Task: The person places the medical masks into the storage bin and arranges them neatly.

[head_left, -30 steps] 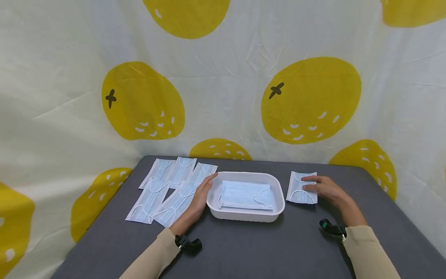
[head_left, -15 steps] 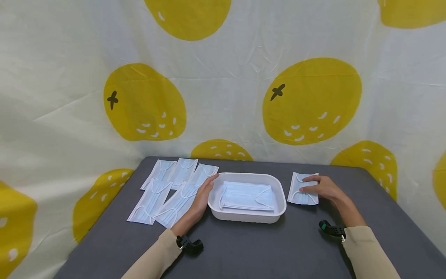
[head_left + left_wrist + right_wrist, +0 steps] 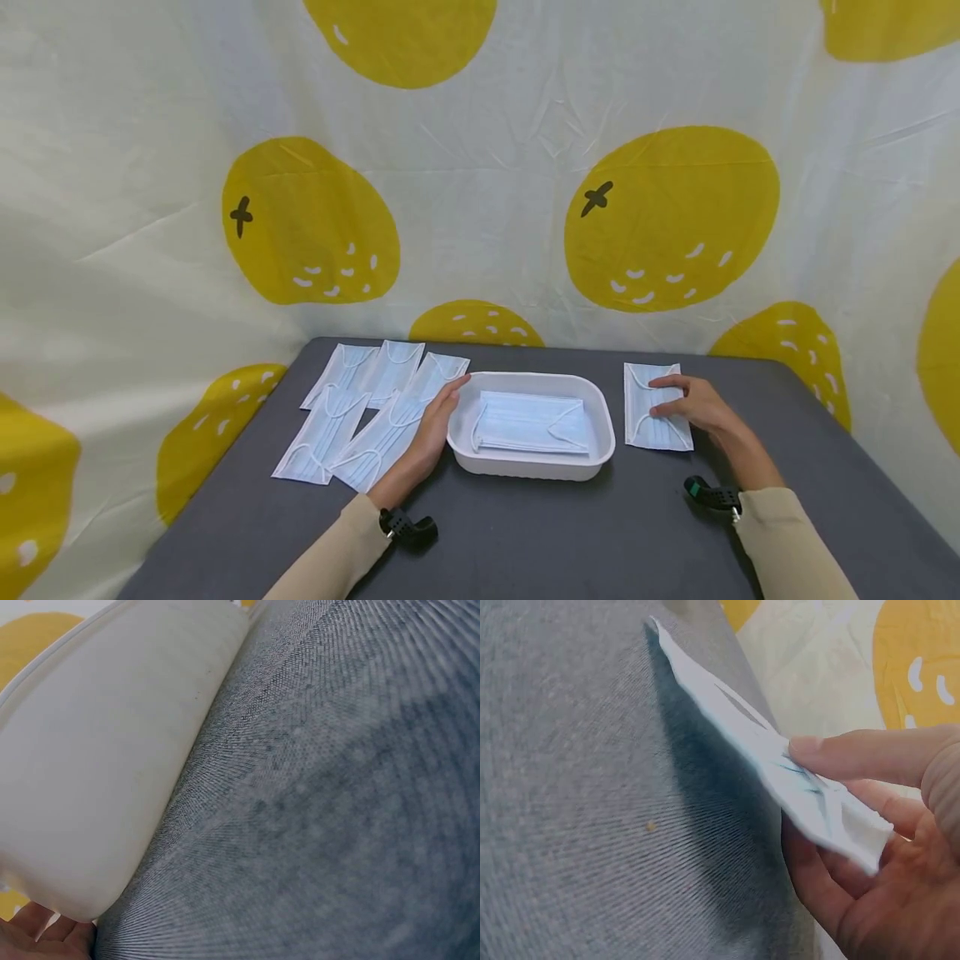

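A white plastic basin (image 3: 531, 467) stands mid-table, with a stack of blue pleated face masks (image 3: 528, 421) inside. My left hand (image 3: 431, 429) rests along its left side, fingers fairly straight and fingertips at the rim. Low in the left wrist view, some fingers (image 3: 56, 937) show by the end of the basin (image 3: 97, 750). Right of the basin, my right hand (image 3: 701, 406) pinches a single face mask (image 3: 643, 400) by its right edge. The right wrist view shows the thumb on top of this mask (image 3: 735, 742) and fingers beneath, its far end tilted above the cloth.
Several more face masks (image 3: 322, 433) lie overlapping on the left of the dark grey table (image 3: 570, 542), beside my left forearm. Behind the table hangs a white curtain (image 3: 480, 225) with yellow fruit prints. Each wrist wears a black camera band (image 3: 408, 527).
The mask in my right hand has tipped, so more of its length faces the head view. My left hand and the basin have stayed in place.
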`<state>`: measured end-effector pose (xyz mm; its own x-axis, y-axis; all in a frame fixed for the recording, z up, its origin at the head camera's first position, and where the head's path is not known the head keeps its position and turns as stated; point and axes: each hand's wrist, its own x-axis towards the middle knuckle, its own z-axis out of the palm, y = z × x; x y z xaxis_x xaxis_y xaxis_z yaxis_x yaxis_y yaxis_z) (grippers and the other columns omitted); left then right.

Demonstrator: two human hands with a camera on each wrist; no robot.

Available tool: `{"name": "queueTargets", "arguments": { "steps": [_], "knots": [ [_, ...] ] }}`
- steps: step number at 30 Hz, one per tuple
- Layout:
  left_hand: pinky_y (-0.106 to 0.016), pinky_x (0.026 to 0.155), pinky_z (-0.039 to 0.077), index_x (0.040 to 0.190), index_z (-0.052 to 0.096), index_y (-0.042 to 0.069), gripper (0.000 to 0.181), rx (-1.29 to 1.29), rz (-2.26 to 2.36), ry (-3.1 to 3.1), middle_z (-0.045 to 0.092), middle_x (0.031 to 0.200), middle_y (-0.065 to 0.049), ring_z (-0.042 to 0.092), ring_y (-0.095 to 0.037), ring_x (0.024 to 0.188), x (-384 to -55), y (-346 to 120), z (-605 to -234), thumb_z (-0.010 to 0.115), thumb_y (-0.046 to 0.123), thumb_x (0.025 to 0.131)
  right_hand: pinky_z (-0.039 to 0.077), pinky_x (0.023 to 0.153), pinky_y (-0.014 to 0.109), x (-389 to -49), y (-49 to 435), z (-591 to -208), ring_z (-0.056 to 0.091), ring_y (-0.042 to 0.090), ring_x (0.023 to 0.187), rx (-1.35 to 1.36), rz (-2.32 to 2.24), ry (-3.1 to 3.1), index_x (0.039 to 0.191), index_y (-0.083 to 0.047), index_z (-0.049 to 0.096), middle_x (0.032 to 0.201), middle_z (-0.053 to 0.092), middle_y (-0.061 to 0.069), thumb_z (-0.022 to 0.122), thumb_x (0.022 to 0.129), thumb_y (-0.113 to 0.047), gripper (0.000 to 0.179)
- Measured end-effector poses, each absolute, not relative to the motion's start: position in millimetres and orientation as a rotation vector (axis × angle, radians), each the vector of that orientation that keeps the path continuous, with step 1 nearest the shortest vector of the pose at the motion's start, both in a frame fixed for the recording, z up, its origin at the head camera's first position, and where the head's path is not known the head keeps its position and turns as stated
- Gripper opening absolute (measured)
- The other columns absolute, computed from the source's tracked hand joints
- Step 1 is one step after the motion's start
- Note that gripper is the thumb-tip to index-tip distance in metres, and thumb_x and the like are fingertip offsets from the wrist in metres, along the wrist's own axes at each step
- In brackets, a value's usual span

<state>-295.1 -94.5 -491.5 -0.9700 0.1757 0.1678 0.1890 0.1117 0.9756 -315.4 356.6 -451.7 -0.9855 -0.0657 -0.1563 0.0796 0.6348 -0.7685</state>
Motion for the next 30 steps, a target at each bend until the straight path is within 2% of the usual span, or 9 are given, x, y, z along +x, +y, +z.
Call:
{"name": "queueTargets", "arguments": {
  "steps": [7, 10, 21, 27, 30],
  "knots": [
    [-0.057, 0.13, 0.013, 0.156, 0.047, 0.015, 0.045, -0.374, -2.062, -2.33, 0.041, 0.165, -0.009, 0.026, -0.031, 0.158, -295, -94, -494, 0.032, 0.026, 0.114, 0.019, 0.116, 0.078, -312, 355, -445, 0.022, 0.056, 0.14, 0.0, -1.367, 2.617, 0.148, 0.004, 0.049, 0.163, 0.019, 0.036, 0.077, 0.091, -0.016, 0.067],
    [-0.057, 0.13, 0.013, 0.156, 0.047, 0.015, 0.045, -0.374, -2.065, -2.324, 0.04, 0.165, -0.009, 0.026, -0.031, 0.158, -294, -94, -493, 0.032, 0.026, 0.114, 0.018, 0.116, 0.079, -312, 353, -438, 0.023, 0.054, 0.138, -0.013, -1.388, 2.605, 0.15, 0.003, 0.047, 0.163, 0.019, 0.036, 0.076, 0.091, -0.014, 0.068],
    [-0.058, 0.13, 0.014, 0.156, 0.047, 0.015, 0.046, -0.374, -2.043, -2.331, 0.041, 0.165, -0.009, 0.027, -0.031, 0.158, -293, -95, -488, 0.031, 0.026, 0.114, 0.036, 0.109, 0.064, -308, 346, -412, 0.038, 0.044, 0.125, -0.075, -1.463, 2.641, 0.151, 0.003, 0.047, 0.155, 0.033, 0.033, 0.075, 0.092, -0.014, 0.067],
    [-0.058, 0.13, 0.013, 0.155, 0.047, 0.017, 0.046, -0.373, -2.052, -2.338, 0.041, 0.165, -0.008, 0.026, -0.03, 0.158, -294, -95, -489, 0.031, 0.027, 0.114, 0.035, 0.11, 0.067, -304, 342, -403, 0.034, 0.047, 0.132, -0.099, -1.483, 2.641, 0.151, 0.002, 0.047, 0.162, 0.028, 0.032, 0.076, 0.092, -0.016, 0.069],
    [-0.058, 0.13, 0.013, 0.156, 0.047, 0.016, 0.046, -0.381, -2.051, -2.34, 0.04, 0.165, -0.008, 0.026, -0.031, 0.158, -294, -94, -489, 0.032, 0.027, 0.114, 0.038, 0.109, 0.063, -302, 340, -399, 0.034, 0.046, 0.133, -0.11, -1.475, 2.649, 0.151, 0.001, 0.048, 0.162, 0.028, 0.032, 0.077, 0.092, -0.018, 0.068]
  ]
}}
